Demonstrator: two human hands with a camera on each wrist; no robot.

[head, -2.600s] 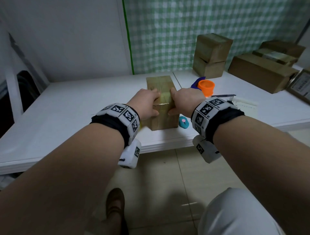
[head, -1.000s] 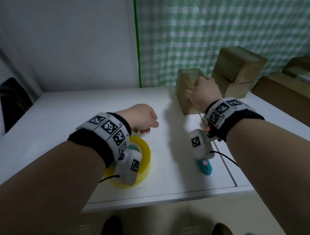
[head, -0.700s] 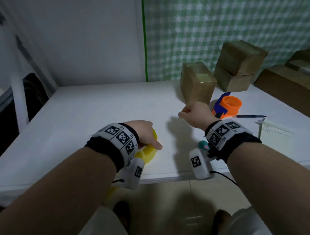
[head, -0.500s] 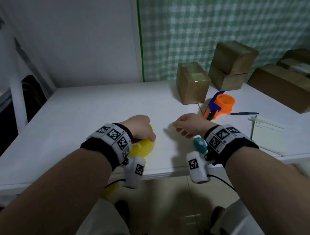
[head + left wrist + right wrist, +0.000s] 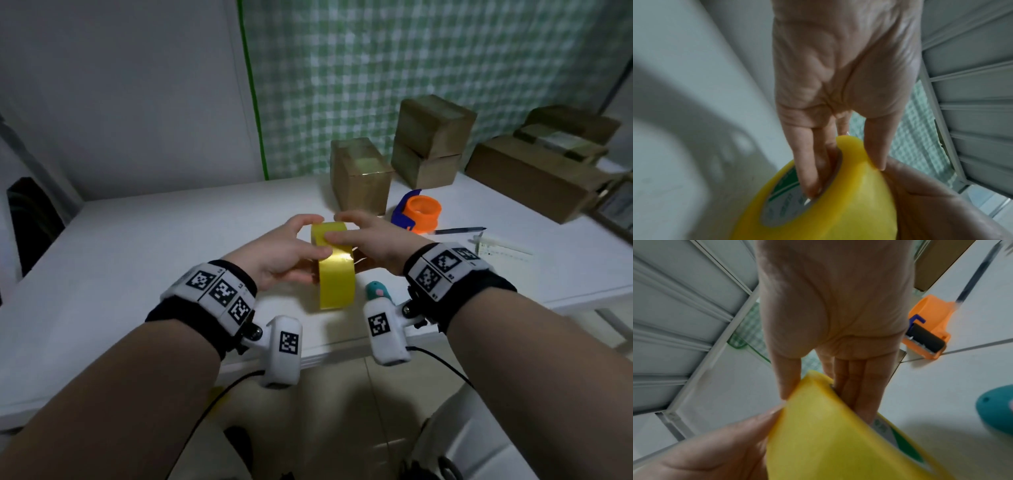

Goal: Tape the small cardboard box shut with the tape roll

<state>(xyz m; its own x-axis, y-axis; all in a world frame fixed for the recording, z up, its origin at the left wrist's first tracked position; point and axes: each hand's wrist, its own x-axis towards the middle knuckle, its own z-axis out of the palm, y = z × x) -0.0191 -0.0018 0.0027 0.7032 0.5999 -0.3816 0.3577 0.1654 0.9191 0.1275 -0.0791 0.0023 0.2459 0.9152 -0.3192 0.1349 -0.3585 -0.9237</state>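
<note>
The yellow tape roll stands on edge above the white table, held between both hands. My left hand grips it with fingers curled into the core and the thumb on the outer band. My right hand pinches the roll from the other side, thumb on the band and fingers against the far face. The small cardboard box stands behind the hands with glossy tape across its top; neither hand touches it.
An orange and blue tape dispenser and a pen lie right of the box. A teal object sits near the table's front edge, a notepad further right. More cardboard boxes are stacked at the back right.
Both hands left the box, which the right hand set further back. The left hand picked the yellow roll up from the table's front edge, and the right hand has joined it.
</note>
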